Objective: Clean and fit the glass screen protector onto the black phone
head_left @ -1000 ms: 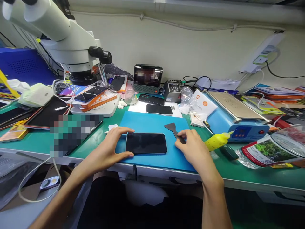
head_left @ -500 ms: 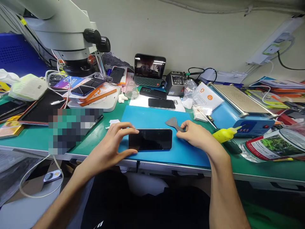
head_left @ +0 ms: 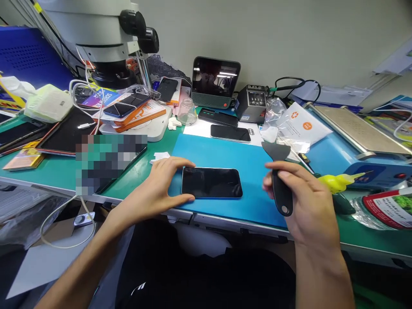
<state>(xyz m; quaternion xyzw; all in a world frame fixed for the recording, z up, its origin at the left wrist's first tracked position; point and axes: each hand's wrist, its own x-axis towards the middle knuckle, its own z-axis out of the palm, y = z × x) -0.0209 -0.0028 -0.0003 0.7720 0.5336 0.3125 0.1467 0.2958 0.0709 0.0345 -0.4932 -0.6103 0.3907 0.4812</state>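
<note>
A smartphone (head_left: 212, 183) with a dark screen lies face up on the blue work mat (head_left: 206, 150). My left hand (head_left: 167, 182) grips its left end, thumb at the near edge and fingers at the far edge. Raised over the mat's right side, my right hand (head_left: 309, 197) is closed round the black handle of a scraper (head_left: 281, 184). The scraper's flared, thin blade points away from me, apart from the phone. A second phone (head_left: 230, 133) rests on white paper behind the mat.
At the left back stands a microscope (head_left: 96, 34), with stacked phones and boxes (head_left: 135, 111) below it. A glass jar (head_left: 187, 112) and a small screen device (head_left: 216, 81) are at the back. On the right are a blue heating plate (head_left: 347, 128), a yellow bottle (head_left: 337, 182) and a labelled tub (head_left: 389, 208).
My right hand has lifted the scraper off the mat and turned it so its handle points toward me. My left hand keeps its grip on the phone. The camera view has shifted.
</note>
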